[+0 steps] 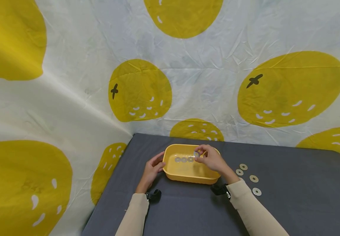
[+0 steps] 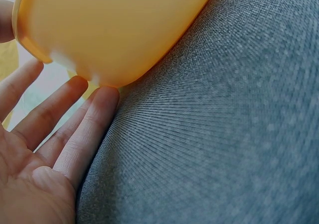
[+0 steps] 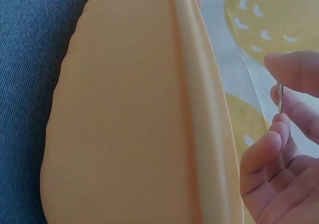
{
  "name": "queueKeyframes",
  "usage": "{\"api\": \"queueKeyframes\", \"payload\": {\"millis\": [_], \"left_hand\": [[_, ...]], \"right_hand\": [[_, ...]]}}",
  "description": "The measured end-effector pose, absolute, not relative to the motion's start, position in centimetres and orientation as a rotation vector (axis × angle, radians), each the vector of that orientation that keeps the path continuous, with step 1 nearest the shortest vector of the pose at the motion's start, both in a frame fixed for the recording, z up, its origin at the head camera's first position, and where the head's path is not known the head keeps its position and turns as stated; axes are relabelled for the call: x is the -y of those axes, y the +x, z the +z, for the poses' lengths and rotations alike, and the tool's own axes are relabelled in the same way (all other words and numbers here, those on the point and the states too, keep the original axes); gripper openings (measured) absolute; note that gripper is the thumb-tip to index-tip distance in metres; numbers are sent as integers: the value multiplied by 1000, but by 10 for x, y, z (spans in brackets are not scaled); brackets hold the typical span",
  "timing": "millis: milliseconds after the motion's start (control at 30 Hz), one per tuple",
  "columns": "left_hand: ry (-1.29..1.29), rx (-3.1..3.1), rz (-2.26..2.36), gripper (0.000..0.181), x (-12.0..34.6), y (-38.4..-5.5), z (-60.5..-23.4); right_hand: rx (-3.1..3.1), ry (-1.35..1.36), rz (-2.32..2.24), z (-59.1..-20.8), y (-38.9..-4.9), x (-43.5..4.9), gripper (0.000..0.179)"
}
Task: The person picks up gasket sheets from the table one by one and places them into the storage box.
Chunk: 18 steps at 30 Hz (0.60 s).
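A yellow plastic tray [image 1: 177, 173] stands on the dark cloth, with three flat metal washers [image 1: 184, 160] in a row inside it. My left hand [image 1: 151, 170] holds the tray's left end, its thumb over the rim and its fingertips [image 2: 107, 97] against the outer wall. Above the tray's right half, my right hand [image 1: 211, 159] pinches another washer [image 1: 197, 153] between thumb and fingers. From the right wrist camera that washer [image 3: 280, 98] appears edge-on, higher than the tray's rim [image 3: 212, 104].
Several more washers [image 1: 254, 178] lie on the dark tablecloth [image 1: 299, 190] to the right of the tray, near the right forearm. Behind and to the left hangs a white curtain [image 1: 205, 88] printed with yellow fruit. Both wrists wear black straps [image 1: 154, 195].
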<state>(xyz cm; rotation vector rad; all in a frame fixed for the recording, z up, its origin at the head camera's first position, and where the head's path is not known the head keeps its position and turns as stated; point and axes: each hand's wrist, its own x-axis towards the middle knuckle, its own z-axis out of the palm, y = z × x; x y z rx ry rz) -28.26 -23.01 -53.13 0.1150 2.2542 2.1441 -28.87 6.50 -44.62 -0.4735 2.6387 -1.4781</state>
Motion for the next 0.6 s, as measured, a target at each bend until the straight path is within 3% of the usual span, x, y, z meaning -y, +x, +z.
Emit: {"api": "queueKeyframes", "payload": {"millis": [367,600], "left_hand": [[92,-2271,2140,52,232,-285,-535],[132,-2235,2109,54,232,-269,-504]], "right_hand": [[-2746,-489,-1383,-453,-293,-38,28],[-2707,-455,-1396,-461,-296,-17,29]]}}
